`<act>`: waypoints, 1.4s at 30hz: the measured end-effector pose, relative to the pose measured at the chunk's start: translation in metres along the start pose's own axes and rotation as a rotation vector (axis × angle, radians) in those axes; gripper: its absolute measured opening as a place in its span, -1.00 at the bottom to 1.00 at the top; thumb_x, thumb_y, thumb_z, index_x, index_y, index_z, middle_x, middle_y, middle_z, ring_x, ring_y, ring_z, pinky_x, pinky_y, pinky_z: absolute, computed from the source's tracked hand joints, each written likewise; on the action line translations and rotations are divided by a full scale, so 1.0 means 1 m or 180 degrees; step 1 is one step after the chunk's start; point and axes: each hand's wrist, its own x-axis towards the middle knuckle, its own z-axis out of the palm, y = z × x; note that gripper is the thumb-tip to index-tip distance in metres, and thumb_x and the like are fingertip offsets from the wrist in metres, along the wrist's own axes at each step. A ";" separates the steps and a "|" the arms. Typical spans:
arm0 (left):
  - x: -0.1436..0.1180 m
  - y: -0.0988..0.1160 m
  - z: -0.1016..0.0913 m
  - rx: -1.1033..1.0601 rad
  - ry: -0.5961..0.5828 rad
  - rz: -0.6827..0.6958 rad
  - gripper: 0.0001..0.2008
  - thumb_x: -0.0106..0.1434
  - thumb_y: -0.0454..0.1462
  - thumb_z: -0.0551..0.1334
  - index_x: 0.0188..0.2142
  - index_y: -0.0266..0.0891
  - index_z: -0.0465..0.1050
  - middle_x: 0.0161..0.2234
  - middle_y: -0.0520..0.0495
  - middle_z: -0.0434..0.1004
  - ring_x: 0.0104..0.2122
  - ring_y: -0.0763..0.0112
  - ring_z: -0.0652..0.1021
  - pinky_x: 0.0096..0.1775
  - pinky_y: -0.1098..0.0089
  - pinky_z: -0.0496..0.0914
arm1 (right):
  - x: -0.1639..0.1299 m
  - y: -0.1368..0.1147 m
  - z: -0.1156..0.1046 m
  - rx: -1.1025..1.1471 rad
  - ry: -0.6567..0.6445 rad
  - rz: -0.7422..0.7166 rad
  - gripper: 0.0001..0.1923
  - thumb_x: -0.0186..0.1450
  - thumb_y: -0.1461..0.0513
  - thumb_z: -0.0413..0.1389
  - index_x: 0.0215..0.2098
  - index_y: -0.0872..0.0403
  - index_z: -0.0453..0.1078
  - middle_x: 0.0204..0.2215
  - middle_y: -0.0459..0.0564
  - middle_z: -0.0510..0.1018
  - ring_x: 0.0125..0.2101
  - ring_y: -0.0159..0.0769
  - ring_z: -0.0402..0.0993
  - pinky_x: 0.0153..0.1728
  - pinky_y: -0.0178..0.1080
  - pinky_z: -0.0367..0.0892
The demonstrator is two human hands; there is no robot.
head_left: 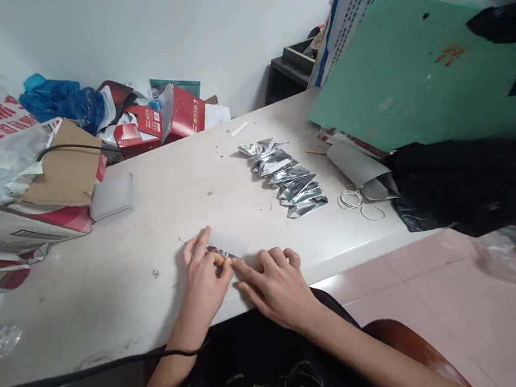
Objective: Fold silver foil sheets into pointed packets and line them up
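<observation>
Near the front edge of the white table lies a narrow silver foil strip [233, 256], mostly hidden by my fingers. My left hand [202, 278] is closed on it, thumb and index finger pinched together while the other fingers reach forward along its far side. With its index finger stretched out, my right hand [278, 283] touches the foil's near right end; its thumb is apart and the other fingers are curled. A row of overlapping folded silver foil pieces [291, 181] lies beyond my right hand.
Rubber bands [350, 199] and a rolled grey sheet [358, 168] lie at the right, by a black plastic bag [448, 181] and a green board [411, 75]. Boxes and bags crowd the left, including an open cardboard box [66, 169]. A black cable [96, 368] crosses my left wrist.
</observation>
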 end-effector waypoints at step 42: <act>-0.002 0.004 -0.009 0.0465 -0.0976 0.0864 -0.40 0.58 0.03 0.12 0.52 0.00 0.23 0.48 -0.05 0.32 0.42 -0.29 0.23 0.35 -0.30 0.18 | 0.053 0.054 0.010 -0.0003 -0.0043 0.0372 -0.69 0.56 0.00 0.10 0.13 -0.35 0.65 -0.27 0.03 0.46 -0.16 -0.09 0.27 -0.03 0.00 -0.02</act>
